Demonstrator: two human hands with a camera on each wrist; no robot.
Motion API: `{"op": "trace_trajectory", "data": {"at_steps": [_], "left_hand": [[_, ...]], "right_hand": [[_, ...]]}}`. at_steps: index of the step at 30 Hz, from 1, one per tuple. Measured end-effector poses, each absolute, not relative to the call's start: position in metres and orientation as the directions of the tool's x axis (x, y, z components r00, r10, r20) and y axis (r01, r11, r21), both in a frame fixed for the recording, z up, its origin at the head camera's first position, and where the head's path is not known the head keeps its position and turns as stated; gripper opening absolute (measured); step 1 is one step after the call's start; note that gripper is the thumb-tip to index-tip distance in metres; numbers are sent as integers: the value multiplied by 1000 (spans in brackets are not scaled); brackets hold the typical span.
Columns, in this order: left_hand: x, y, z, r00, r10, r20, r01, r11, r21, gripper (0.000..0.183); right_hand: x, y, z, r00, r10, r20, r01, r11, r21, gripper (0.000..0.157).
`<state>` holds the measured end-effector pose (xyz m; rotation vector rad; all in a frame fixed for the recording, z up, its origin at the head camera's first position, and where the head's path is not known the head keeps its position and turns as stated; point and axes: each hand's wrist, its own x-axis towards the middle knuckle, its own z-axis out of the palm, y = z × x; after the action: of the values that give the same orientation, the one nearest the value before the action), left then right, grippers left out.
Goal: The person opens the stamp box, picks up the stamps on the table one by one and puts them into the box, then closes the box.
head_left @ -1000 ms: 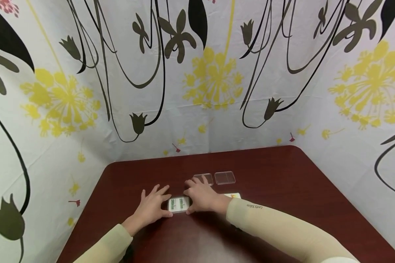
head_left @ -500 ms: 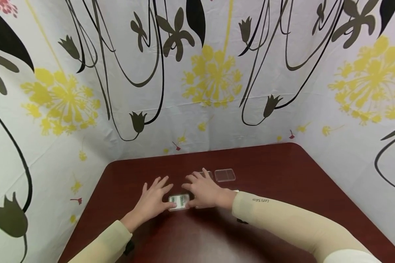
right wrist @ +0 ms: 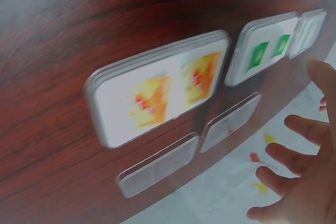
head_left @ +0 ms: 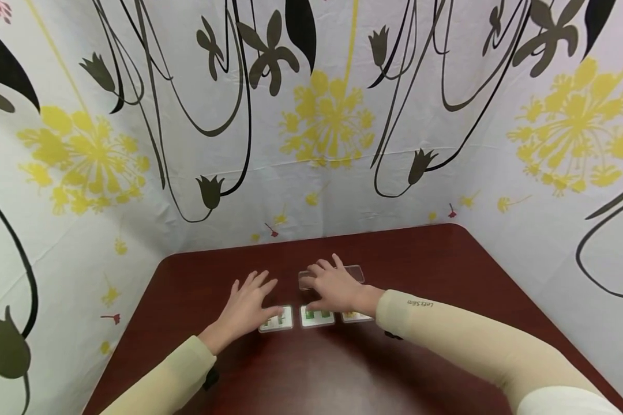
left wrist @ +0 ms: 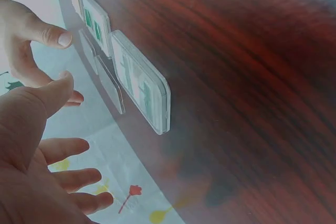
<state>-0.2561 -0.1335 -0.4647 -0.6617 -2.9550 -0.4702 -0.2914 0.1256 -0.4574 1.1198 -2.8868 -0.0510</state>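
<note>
Three flat clear plastic cases with printed cards inside lie in a row on the table. The left case bears dark green print, the middle case two bright green pictures, the right case yellow and orange pictures. My left hand, fingers spread, hovers at the left case, its thumb overlapping that case in the head view. My right hand is spread above and behind the middle case and holds nothing. Part of the right case is hidden by the right wrist in the head view.
Two clear, shallow plastic lids lie side by side behind the row, partly covered by the right hand in the head view. The dark red table ends at a patterned cloth that stands behind and at both sides.
The right hand has moved right and away from the left case, uncovering the middle case. The left hand's fingers have lifted off the left case's edge. The head view has shifted slightly.
</note>
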Motion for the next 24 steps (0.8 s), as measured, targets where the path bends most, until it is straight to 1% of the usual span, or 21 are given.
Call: {"op": "trace_trajectory", "data": {"at_steps": [3,6,15,20,24], "left_hand": [[-263,-129,-465,-907,399,134,421,863,280,75],[-271,-124,-467,-909,396,127,416,863,288,74],[-292,-102,-470,-916,386,111,400,850,342,69],[-302,-93,-475,-924,373,78,375,850,370,71],[-311,-89,-482,-936,346,59,343,863,371,72]], "right_hand": [[-298,134,-459,-751,-660,25,-656,750,90,68],[-304,142,-459,-761,-648,34,-642,759,105,68],[-321,161,-468,-798,-600,51,-596,799,84,66],[-333,168,-478,-832,-554,26,-551,830,83,71],[-343,170,-481,-830,-558,17,-555,828,78,74]]}}
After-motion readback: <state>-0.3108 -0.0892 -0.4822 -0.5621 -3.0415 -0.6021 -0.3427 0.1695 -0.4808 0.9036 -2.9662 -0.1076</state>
